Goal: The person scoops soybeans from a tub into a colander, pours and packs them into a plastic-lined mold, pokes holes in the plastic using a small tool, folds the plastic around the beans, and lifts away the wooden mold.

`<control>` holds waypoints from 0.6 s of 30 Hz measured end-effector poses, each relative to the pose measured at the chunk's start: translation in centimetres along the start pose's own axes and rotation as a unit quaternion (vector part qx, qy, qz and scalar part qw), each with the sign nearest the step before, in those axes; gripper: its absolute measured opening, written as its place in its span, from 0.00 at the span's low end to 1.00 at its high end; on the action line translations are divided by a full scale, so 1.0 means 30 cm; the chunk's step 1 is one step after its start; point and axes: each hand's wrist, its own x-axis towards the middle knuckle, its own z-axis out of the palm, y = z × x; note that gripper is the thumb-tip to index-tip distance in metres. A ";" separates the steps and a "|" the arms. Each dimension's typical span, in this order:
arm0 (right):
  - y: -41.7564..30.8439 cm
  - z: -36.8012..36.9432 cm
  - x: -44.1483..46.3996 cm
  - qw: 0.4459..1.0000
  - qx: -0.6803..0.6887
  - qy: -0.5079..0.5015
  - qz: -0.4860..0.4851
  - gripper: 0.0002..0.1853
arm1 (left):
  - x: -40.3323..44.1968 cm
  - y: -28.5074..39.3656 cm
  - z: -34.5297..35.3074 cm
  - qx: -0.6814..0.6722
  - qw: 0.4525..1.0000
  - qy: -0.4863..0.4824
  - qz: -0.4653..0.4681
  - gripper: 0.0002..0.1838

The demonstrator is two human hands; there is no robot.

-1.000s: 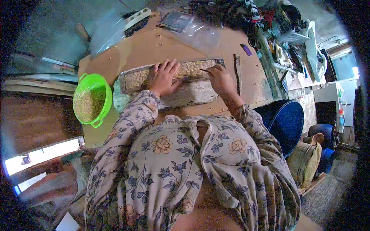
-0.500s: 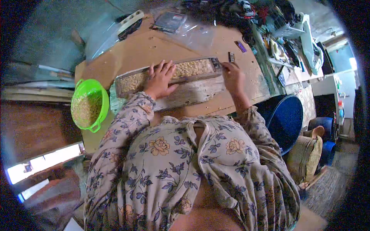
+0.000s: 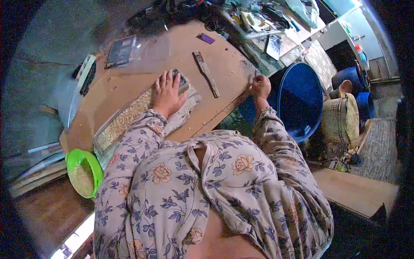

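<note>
My left hand (image 3: 167, 96) lies flat, fingers spread, on the far end of a long, narrow wooden tray. Pale grains or kernels (image 3: 125, 121) fill the tray, partly covered by my left forearm. Under the tray is a weathered wooden board (image 3: 186, 108). My right hand (image 3: 261, 86) is at the table's right corner, away from the tray, fingers pinched together; a small dark tip shows above them, too small to name. Between my hands a flat wooden stick (image 3: 206, 74) lies on the tabletop.
A green basin (image 3: 98, 175) with grains stands at the left. A purple packet (image 3: 206, 38) and a dark flat box in plastic (image 3: 120, 51) lie farther back. Right of the table stand a large blue barrel (image 3: 308, 97) and a woven basket (image 3: 334, 118). Tools clutter a side bench (image 3: 263, 19).
The view has turned to the right. My right hand has left the tray's end and moved to the table corner. My left hand has shifted toward that end, and the wooden stick is now uncovered.
</note>
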 end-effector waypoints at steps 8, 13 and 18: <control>-0.047 0.247 -0.027 0.998 -0.030 -0.030 -0.035 0.09 | -0.067 -0.157 0.107 0.035 0.999 -0.016 -0.036 0.35; 0.006 0.173 0.017 0.996 -0.059 0.013 -0.072 0.11 | -0.234 -0.287 0.096 0.015 0.994 -0.010 -0.112 0.34; -0.169 0.177 0.041 0.989 -0.044 0.011 -0.142 0.15 | -0.448 -0.422 0.100 0.052 0.974 0.019 -0.218 0.31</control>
